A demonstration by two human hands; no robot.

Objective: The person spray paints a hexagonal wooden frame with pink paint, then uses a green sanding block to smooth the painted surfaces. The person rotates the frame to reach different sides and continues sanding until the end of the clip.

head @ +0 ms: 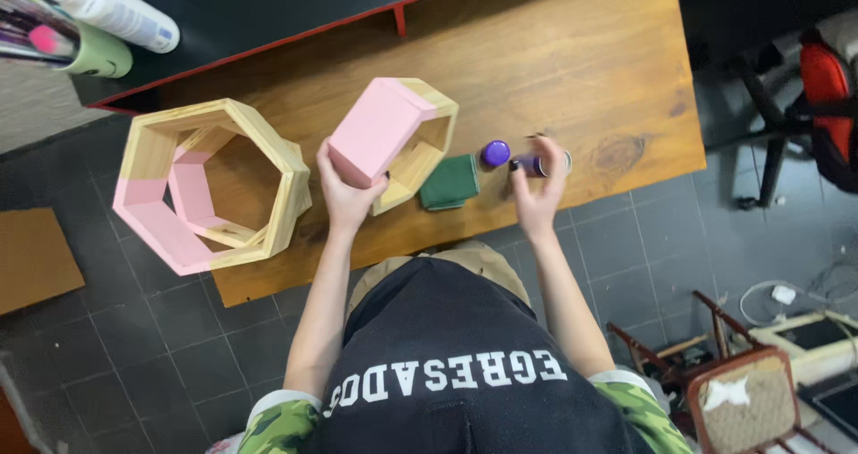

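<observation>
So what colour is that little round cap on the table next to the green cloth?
Purple. The cap lies on the wooden table, seen best in the head view.

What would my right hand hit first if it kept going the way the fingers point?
The right hand already touches the small purple bottle. Beyond that lies only bare wooden table, so the way looks free, though height above the table is hard to judge.

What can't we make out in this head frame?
- Small purple container: mostly hidden by the right hand; its shape and whether it is open are unclear.
- Left hand palm: pressed against the small pink hexagon frame.
- White tube: cut off by the top-left edge.
</observation>
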